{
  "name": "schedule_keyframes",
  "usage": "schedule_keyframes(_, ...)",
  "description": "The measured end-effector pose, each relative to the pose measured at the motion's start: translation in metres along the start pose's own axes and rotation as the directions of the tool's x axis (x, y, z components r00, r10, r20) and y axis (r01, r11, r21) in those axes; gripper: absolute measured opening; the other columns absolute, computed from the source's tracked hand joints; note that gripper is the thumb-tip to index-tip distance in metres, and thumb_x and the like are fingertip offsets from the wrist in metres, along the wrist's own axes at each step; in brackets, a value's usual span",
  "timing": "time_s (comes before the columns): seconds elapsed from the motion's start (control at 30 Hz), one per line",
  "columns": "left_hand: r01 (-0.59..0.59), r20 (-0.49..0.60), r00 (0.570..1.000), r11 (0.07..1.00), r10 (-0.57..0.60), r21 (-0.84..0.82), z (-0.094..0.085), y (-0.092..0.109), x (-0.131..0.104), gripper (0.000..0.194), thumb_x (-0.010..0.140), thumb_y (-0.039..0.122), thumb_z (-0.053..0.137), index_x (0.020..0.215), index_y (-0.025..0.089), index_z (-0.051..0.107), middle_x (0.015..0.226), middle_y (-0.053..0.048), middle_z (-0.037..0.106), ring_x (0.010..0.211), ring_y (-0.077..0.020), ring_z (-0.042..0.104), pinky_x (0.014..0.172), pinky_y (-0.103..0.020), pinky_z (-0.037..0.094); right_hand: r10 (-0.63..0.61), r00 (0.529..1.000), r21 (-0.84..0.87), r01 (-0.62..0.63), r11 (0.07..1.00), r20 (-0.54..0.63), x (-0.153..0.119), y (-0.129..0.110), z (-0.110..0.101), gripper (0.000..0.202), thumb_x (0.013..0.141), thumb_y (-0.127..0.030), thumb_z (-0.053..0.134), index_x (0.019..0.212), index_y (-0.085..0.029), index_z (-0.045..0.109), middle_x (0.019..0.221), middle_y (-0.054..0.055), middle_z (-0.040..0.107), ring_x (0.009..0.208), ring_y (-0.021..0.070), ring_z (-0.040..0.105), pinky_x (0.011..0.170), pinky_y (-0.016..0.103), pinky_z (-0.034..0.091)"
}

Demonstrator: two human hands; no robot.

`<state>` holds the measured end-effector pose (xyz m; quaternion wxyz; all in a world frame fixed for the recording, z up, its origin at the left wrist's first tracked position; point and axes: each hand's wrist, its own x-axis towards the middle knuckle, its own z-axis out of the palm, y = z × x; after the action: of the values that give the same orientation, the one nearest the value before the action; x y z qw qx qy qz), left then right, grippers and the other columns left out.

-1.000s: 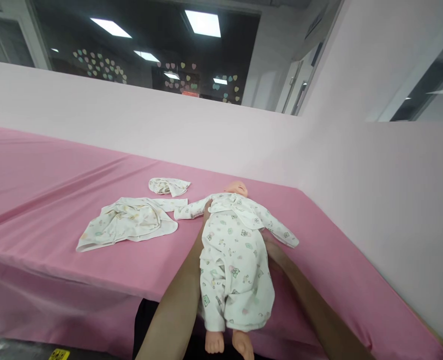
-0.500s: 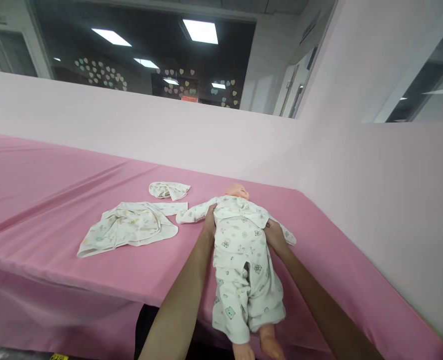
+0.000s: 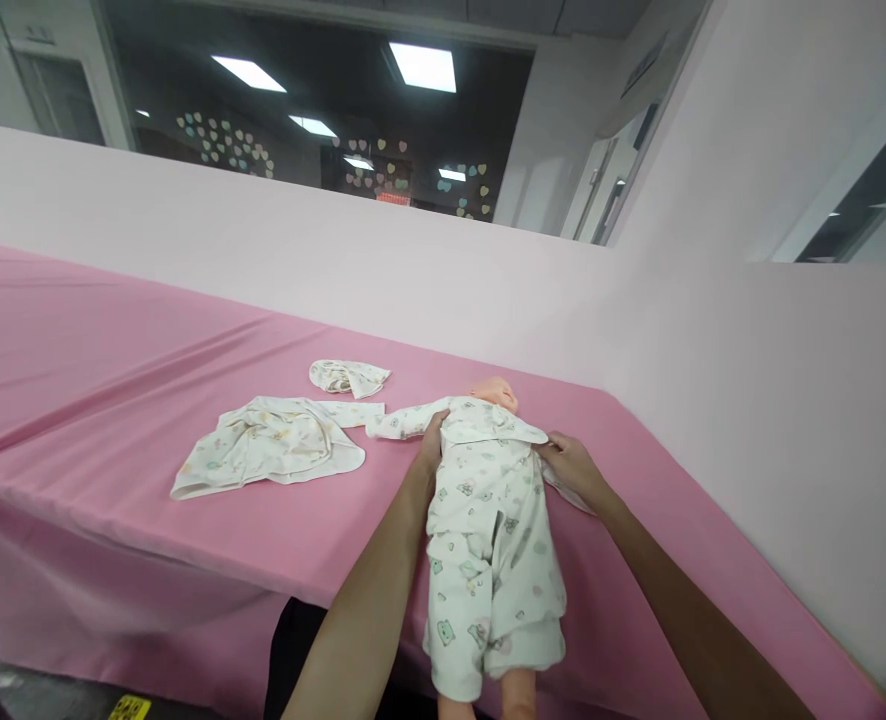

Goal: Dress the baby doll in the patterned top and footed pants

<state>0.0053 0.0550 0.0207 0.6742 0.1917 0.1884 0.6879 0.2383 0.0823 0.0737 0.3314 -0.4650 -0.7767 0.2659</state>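
Note:
A baby doll (image 3: 497, 392) lies on its back on the pink-covered table, its feet toward me. It wears a white printed top (image 3: 480, 420) and white printed trousers (image 3: 462, 580). My left hand (image 3: 434, 440) is at the side of the doll's chest, under its sleeve on the left; its fingertips are partly hidden by the cloth. My right hand (image 3: 569, 462) pinches the lower edge of the top at the doll's other side and holds it out. The sleeve on that side lies partly behind this hand.
A white printed garment (image 3: 274, 440) lies spread to the left, with a smaller bundled white cloth (image 3: 348, 377) behind it. The pink table cover (image 3: 188, 540) meets pale walls (image 3: 413, 290) behind and at the right.
My right hand has lifted and pulled the top's edge outward and slightly up. My left hand stays at the doll's side. The view has shifted a little, and the doll's head is turned slightly differently.

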Motion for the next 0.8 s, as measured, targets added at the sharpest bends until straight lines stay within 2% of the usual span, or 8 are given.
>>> schedule_keyframes(0.07,0.031,0.019,0.999,0.999,-0.031,0.013,-0.002,-0.001,0.001,0.035,0.087,0.039,0.050,0.099,0.011,0.068,0.093,-0.013,0.075,0.099,-0.0305,0.069,0.094,-0.039,0.051,0.000,0.996,-0.152,-0.013,0.988,-0.086,0.004,0.001,0.004,0.029,0.081,-0.044,0.054,0.073,-0.017,0.064,0.075,0.003,0.065,0.072,0.0190,0.056,0.065,0.028,0.039)
schedule_keyframes(0.17,0.038,0.021,0.999,0.999,-0.039,0.022,-0.010,-0.003,0.006,0.038,0.088,0.042,0.053,0.107,0.012,0.066,0.098,-0.013,0.075,0.102,-0.0306,0.069,0.099,-0.040,0.048,-0.055,0.993,-0.330,0.017,0.944,-0.106,-0.001,-0.013,0.010,0.026,0.084,-0.036,0.048,0.076,-0.018,0.064,0.085,0.006,0.067,0.077,0.0199,0.058,0.068,0.030,0.039)
schedule_keyframes(0.27,0.074,0.040,0.996,0.997,-0.074,0.009,-0.017,-0.005,0.012,0.044,0.089,0.046,0.056,0.115,0.012,0.064,0.103,-0.013,0.074,0.103,-0.0299,0.069,0.101,-0.041,0.047,-0.209,0.978,-0.354,0.202,0.913,0.019,-0.012,-0.042,0.019,0.027,0.089,-0.035,0.046,0.078,-0.020,0.066,0.092,0.005,0.068,0.086,0.0199,0.059,0.076,0.031,0.040)
schedule_keyframes(0.33,0.122,0.084,0.989,0.992,-0.122,0.004,-0.020,-0.006,0.014,0.048,0.089,0.049,0.057,0.118,0.011,0.063,0.104,-0.015,0.074,0.102,-0.0296,0.069,0.100,-0.041,0.048,-0.294,0.942,-0.327,0.332,0.885,0.161,-0.016,-0.063,0.029,0.029,0.092,-0.035,0.045,0.078,-0.021,0.066,0.092,0.004,0.068,0.090,0.0191,0.059,0.081,0.031,0.040)
schedule_keyframes(0.4,0.159,0.122,0.980,0.987,-0.158,0.004,-0.021,-0.006,0.014,0.050,0.090,0.050,0.056,0.119,0.010,0.063,0.103,-0.016,0.074,0.099,-0.0293,0.070,0.097,-0.041,0.050,-0.321,0.911,-0.350,0.399,0.848,0.260,-0.015,-0.080,0.043,0.029,0.093,-0.032,0.044,0.078,-0.021,0.066,0.093,0.004,0.068,0.093,0.0191,0.058,0.085,0.031,0.039)
schedule_keyframes(0.5,0.186,0.156,0.971,0.983,-0.184,0.000,-0.021,-0.004,0.013,0.051,0.092,0.051,0.053,0.116,0.007,0.063,0.099,-0.016,0.074,0.094,-0.0285,0.071,0.093,-0.040,0.052,-0.279,0.910,-0.441,0.396,0.806,0.307,-0.008,-0.097,0.062,0.024,0.092,-0.030,0.047,0.080,-0.020,0.066,0.096,0.005,0.068,0.095,0.0197,0.057,0.083,0.031,0.037)
schedule_keyframes(0.67,0.129,0.150,0.981,0.992,-0.126,-0.008,-0.022,-0.003,0.013,0.049,0.094,0.051,0.052,0.109,0.007,0.066,0.090,-0.014,0.075,0.087,-0.0258,0.072,0.090,-0.035,0.053,-0.100,0.937,-0.605,0.296,0.739,0.336,-0.001,-0.115,0.081,0.024,0.089,-0.035,0.049,0.072,-0.019,0.056,0.080,0.004,0.067,0.075,0.0179,0.057,0.065,0.029,0.032)
schedule_keyframes(0.8,0.081,0.147,0.986,0.996,-0.076,-0.026,-0.019,-0.002,0.015,0.048,0.094,0.051,0.051,0.108,0.008,0.067,0.090,-0.014,0.075,0.090,-0.0259,0.072,0.092,-0.035,0.052,-0.050,0.913,-0.675,0.336,0.656,0.406,0.001,-0.124,0.087,0.019,0.081,-0.031,0.056,0.067,-0.019,0.054,0.078,0.006,0.068,0.072,0.0191,0.057,0.061,0.030,0.029)
